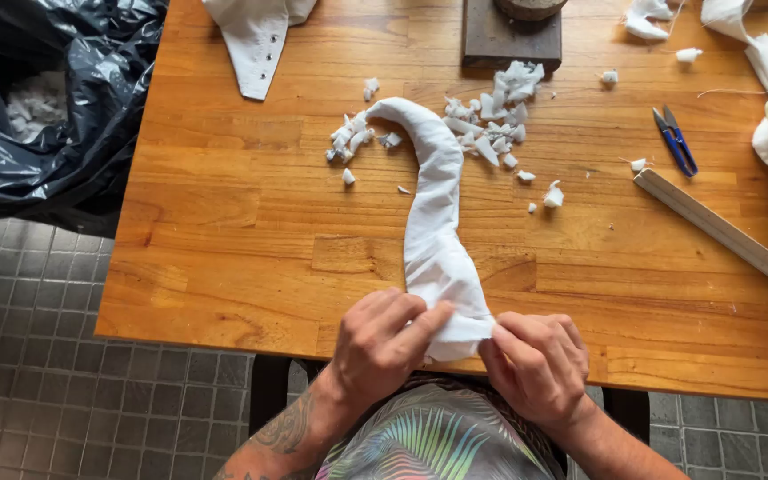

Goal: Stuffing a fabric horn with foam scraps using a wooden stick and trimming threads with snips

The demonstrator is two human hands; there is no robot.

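While both your hands pinch the near end of that long white fabric tube (433, 222) at the bench (224, 222) edge, left hand (382, 342) fingers curled over it, right hand (535, 360) nipping the corner, probably rolling the hem, work slowly and evenly.

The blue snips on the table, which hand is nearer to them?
Right. The right hand lies below and left of the blue snips; the left hand sits farther left, both pinching the white fabric strip.
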